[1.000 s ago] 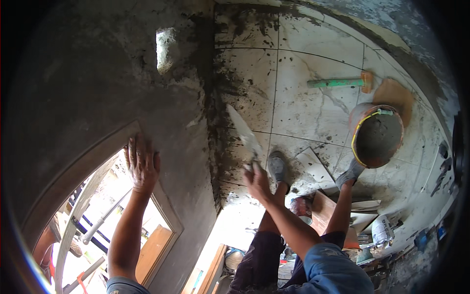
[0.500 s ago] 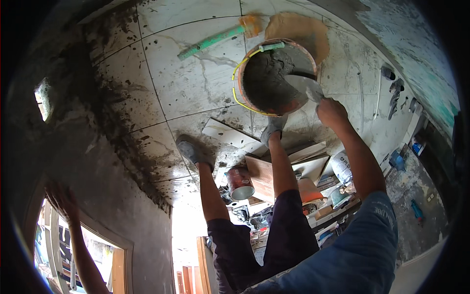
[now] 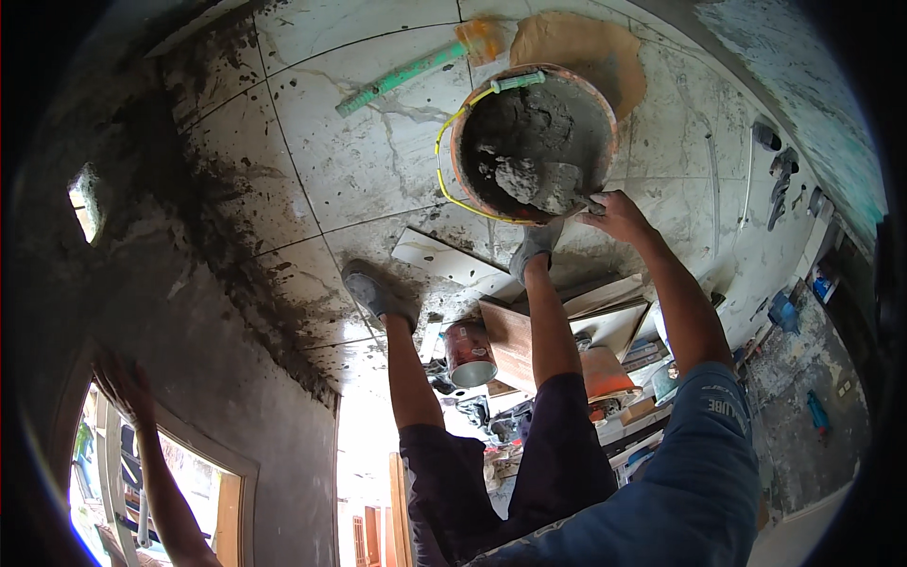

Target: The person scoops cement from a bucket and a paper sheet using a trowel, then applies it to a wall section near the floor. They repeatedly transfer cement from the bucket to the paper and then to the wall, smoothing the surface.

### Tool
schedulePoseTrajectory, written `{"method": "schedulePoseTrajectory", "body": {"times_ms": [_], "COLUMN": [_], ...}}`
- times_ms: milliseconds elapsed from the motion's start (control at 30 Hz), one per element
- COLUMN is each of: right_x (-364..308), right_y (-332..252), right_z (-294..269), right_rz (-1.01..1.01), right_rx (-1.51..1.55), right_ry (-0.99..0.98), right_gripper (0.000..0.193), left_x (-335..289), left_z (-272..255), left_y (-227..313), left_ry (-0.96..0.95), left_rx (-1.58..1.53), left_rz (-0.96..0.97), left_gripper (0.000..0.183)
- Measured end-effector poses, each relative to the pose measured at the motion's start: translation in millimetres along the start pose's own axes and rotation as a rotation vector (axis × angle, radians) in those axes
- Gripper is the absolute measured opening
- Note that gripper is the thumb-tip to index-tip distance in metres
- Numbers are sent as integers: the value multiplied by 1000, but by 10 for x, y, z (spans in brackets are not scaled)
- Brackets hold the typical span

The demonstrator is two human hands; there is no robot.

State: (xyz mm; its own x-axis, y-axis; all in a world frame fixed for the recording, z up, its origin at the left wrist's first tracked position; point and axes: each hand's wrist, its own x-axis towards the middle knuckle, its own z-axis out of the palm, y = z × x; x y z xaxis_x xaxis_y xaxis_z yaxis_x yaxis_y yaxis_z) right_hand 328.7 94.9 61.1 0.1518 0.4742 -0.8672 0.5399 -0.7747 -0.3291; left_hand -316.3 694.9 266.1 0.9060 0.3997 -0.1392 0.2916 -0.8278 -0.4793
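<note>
My right hand [image 3: 619, 215] was closed around the handle of a trowel [image 3: 565, 194], and its blade lay inside the orange bucket [image 3: 605, 104] with a lump of grey mortar [image 3: 520, 175] on it. The bucket stood on the marble-pattern floor tiles [image 3: 350, 161], near the top edge of the view, just beyond my right shoe [image 3: 536, 244]. My left hand [image 3: 123, 387] was open and pressed flat on the rough plastered wall [image 3: 142, 274] beside the arched window frame [image 3: 227, 463]; it held nothing. I judged that the mortar could slide off the blade if I tilted it while lifting, and the wet splashes on the tiles near my left shoe [image 3: 378, 293] could make me slip. The handle itself was covered by my fingers, and I could not tell how deep the mortar was. The green-handled tool [image 3: 406, 74] was partly blurred, and the things behind my legs were hard to make out.
</note>
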Motion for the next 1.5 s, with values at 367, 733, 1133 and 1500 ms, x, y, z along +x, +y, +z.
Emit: {"method": "schedulePoseTrajectory", "body": {"times_ms": [367, 733, 1133, 1500], "right_x": [-126, 358, 1422, -1162], "right_y": [-782, -2988, -7147, -3120], "right_z": [-25, 257, 1862, 650], "right_rz": [-80, -100, -573, -76], "right_rx": [372, 1525, 843, 98], "right_ry": [232, 679, 461, 437], "right_gripper": [37, 30, 19, 32], "left_x": [-119, -90, -49, 135], "left_z": [-132, -171, -239, -252], "left_y": [-79, 9, -8, 132], "left_ry": [-62, -191, -161, -132], "left_rx": [-53, -36, -109, -206], "left_rz": [-61, -154, -185, -211], "left_gripper": [53, 53, 45, 47]}}
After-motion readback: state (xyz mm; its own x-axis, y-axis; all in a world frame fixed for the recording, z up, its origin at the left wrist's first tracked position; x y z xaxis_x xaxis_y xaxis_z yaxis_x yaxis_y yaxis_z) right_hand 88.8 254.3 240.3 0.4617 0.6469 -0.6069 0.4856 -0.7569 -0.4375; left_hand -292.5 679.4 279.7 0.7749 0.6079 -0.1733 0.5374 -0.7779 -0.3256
